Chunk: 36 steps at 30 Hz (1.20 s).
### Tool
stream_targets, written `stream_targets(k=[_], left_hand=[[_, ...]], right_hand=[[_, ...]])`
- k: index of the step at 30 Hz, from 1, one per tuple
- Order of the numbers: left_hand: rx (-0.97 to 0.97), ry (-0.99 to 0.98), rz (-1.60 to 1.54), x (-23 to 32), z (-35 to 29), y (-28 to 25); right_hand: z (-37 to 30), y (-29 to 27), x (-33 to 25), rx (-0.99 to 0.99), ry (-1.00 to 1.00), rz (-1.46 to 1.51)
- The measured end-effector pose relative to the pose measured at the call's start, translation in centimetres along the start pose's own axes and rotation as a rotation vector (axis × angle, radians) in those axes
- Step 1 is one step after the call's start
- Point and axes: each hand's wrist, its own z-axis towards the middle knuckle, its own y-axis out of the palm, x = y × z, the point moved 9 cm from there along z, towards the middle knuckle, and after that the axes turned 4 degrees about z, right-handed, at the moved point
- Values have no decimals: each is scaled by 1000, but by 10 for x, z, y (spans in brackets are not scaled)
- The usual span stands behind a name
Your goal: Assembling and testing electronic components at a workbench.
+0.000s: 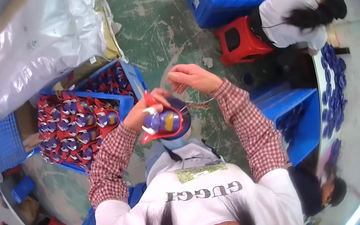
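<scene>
My left hand grips a shiny purple figure with red edging, white horn-like tips and a gold patch, held in front of my body. A dark purple rounded part shows behind it, but I cannot tell whether it belongs to the figure. Just to the right and a little farther out, my right hand has its fingers pinched together. Thin pale strands run between the figure and the space below this hand. What the right fingertips hold is too small to make out.
Blue crates on the left hold rows of similar figures. Above them lies a large white sack. A person in a white top sits on a red stool near a blue bin. Purple pieces cover the right-hand worktable beside another blue bin.
</scene>
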Motion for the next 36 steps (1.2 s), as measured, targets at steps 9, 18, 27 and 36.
stream_targets(k=[9,18,27,36], left_hand=[[-116,-39,-81,44,214,-65],[-130,-13,-87,134,394,-141],[-24,-85,-112,239,590,-253],[-109,-182,-53,340,811,-298]], right_hand=[[146,-124,-13,-145,457,340],[285,-252,-205,262,-392,-506],[538,-327,-231,-335,-285,-699],[656,-503,-296,-185,-8,-462]])
